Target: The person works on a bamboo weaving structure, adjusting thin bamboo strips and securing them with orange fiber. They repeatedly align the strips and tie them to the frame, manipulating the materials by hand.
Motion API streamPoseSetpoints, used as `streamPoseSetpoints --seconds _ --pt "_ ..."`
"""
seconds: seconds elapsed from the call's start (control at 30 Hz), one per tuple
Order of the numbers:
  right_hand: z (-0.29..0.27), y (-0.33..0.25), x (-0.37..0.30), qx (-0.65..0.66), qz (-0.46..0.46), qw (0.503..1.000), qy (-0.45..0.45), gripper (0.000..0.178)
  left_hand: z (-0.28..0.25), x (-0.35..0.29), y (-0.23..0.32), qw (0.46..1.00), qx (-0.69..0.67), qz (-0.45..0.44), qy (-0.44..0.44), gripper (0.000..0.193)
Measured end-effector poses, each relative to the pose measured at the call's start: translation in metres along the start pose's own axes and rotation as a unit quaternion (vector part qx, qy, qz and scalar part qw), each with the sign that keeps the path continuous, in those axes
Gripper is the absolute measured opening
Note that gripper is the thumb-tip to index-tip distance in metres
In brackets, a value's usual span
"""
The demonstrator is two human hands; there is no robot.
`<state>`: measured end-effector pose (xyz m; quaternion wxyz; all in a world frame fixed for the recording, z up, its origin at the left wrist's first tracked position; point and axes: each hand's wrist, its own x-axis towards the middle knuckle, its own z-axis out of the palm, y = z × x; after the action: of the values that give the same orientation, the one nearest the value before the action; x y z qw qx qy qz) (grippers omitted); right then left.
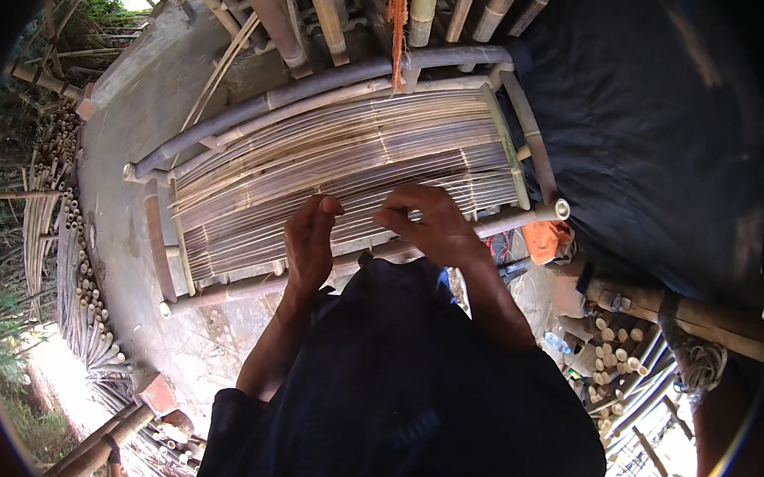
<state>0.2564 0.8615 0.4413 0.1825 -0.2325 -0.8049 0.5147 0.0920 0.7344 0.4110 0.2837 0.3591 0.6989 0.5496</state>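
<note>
Across the middle lies a bamboo bench [378,139], its seat made of many thin split slats set side by side within a frame of round poles. My left hand [310,239] is over the near part of the slats, thumb and fingers drawn together. To its right, my right hand [432,224] is curled with thumb and fingertips meeting in a pinch. A short gap separates the two hands. Whatever they pinch, if anything, is too thin or hidden to make out. Below both wrists runs the bench's near pole [521,218].
Upright bamboo poles [324,15] and an orange cord [397,32] stand beyond the bench. A dark cloth [655,140] hangs at right, above an orange bag [544,240]. Cut bamboo lies stacked at left [70,257] and lower right [618,354]. Concrete floor [126,173] surrounds the bench.
</note>
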Motion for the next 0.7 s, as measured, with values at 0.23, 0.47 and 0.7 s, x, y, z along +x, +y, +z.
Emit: streamPoseSetpoints --seconds 0.23,0.47,0.7 --pt "-0.022 0.015 -0.008 0.444 -0.09 0.891 0.008 0.005 0.022 -0.001 0.0 0.998 -0.006 0.034 -0.049 0.034" --pt "-0.002 0.02 -0.005 0.332 0.067 0.932 0.13 0.012 0.035 0.004 0.014 0.996 -0.012 0.089 -0.003 0.031" --pt "0.019 0.021 0.014 0.272 0.065 0.948 0.15 0.016 0.037 0.001 0.006 0.99 0.013 0.11 -0.084 0.025"
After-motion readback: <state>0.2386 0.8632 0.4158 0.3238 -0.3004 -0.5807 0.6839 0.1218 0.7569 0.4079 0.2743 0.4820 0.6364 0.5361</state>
